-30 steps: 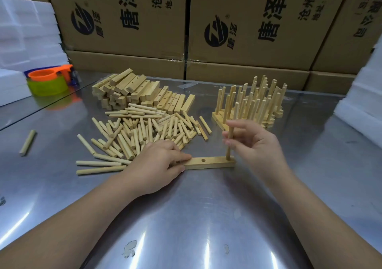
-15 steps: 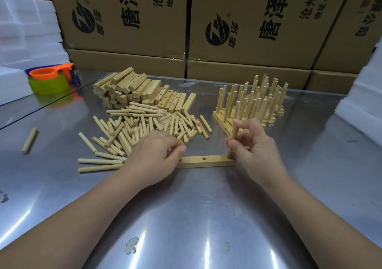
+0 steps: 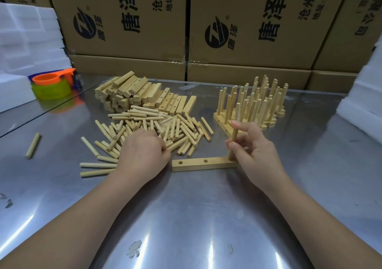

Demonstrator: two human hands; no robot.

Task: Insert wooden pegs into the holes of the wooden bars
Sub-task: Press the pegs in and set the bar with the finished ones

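One bar beside left hand, right hand pinching its upright peg

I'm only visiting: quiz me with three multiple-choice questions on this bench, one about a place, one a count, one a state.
1. Where do the finished pegged bars stand? A) beyond the right hand B) at the near left corner C) on the floor
2. How many empty holes show in the front bar? A) none B) two C) five
3. How is the peg that the right hand pinches? A) lying flat B) upright at the bar's right end C) snapped in two
Answers: 1 A, they cluster just behind that hand; 2 B, two dark holes lie left of the peg; 3 B, it stands on end there.
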